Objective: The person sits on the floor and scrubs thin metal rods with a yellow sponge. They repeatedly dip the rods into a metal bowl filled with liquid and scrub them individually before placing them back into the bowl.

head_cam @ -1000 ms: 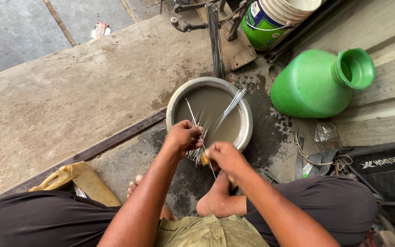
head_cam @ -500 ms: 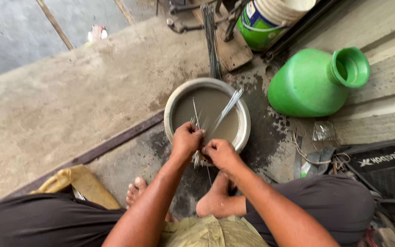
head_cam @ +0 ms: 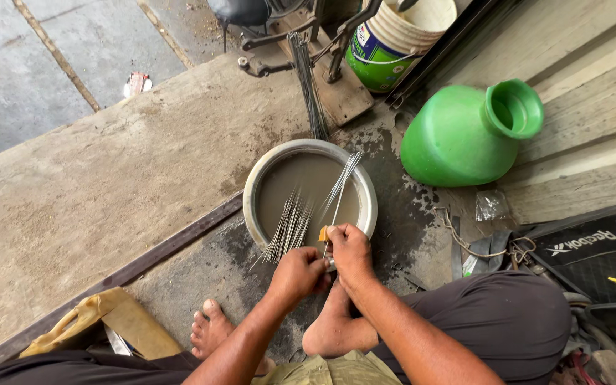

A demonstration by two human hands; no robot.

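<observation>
Head view: left hand (head_cam: 299,272) closed on a bundle of thin grey metal spokes (head_cam: 290,229) fanned over the round steel basin of murky water (head_cam: 251,207). Right hand (head_cam: 349,251) pinching a small orange scrap (head_cam: 323,234) against one spoke. Judged mid-cleaning; next, steady rubbing along the rod.

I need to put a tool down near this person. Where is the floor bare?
Bare: the concrete slab left of the basin. Crowded: right of the basin, with the green jug, bucket and scraps. Both hands, left and right, with thin rods, fill the basin's near edge.
</observation>
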